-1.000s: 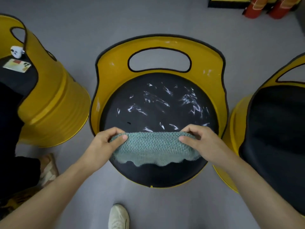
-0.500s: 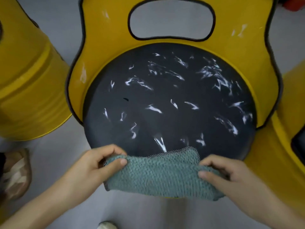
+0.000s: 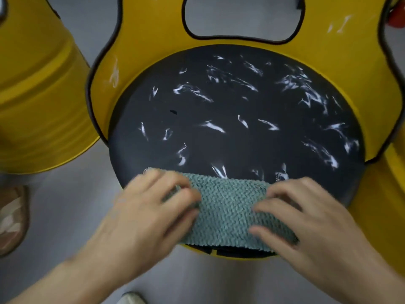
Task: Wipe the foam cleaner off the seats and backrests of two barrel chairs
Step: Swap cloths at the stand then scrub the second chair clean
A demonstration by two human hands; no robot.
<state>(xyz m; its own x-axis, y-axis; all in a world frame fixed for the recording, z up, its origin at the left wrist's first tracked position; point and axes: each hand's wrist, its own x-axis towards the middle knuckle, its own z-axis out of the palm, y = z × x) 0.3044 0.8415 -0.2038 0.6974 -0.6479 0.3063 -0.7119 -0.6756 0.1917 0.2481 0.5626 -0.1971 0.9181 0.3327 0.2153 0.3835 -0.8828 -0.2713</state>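
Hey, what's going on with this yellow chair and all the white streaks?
A person is cleaning a yellow barrel chair. Their left hand and right hand hold a green cloth at the near edge of its black seat. White foam streaks cover the seat, with a few on the backrest; wiping has not visibly begun.

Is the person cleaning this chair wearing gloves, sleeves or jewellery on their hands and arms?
No. The left hand and right hand are bare, without gloves or visible rings. Both forearms are bare too: no sleeve, watch or bracelet in view.
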